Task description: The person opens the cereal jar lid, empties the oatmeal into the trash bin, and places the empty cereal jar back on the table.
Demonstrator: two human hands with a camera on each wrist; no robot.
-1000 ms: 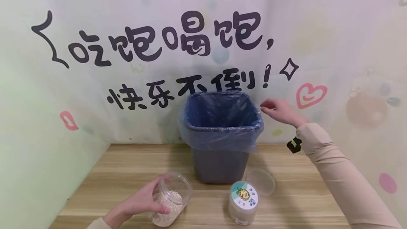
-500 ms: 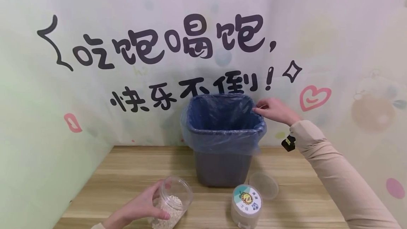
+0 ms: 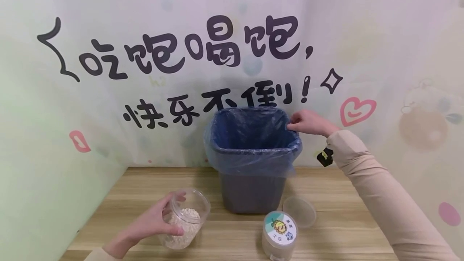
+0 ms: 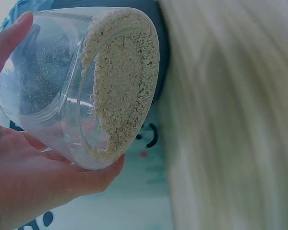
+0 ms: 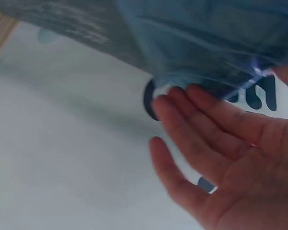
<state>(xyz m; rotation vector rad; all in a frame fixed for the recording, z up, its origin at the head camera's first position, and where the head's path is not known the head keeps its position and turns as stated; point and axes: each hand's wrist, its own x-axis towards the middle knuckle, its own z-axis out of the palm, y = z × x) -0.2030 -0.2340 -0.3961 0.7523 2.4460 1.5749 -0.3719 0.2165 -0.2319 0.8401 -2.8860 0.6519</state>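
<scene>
My left hand (image 3: 152, 220) grips a clear plastic jar (image 3: 198, 206) by its side, thumb toward me and fingers behind. The jar is lidless, tilted to the right, and partly filled with pale oat-like flakes (image 4: 125, 76). In the left wrist view its base is raised off the table. My right hand (image 3: 313, 123) holds the right rim of a blue trash can (image 3: 253, 194), thumb over the rim and fingers outside against the liner bag (image 5: 206, 38). The liner folds down over the can's rim all around.
A second clear jar (image 3: 277, 249) with a cartoon sticker on its lid stands in front of the can, right of centre. A translucent round lid (image 3: 303, 214) lies behind it. A printed wall sheet (image 3: 163, 7) rises behind the wooden table (image 3: 145, 184).
My right hand has come left from beside the can onto its right rim. My left hand has lifted the jar and shifted it a little to the left.
</scene>
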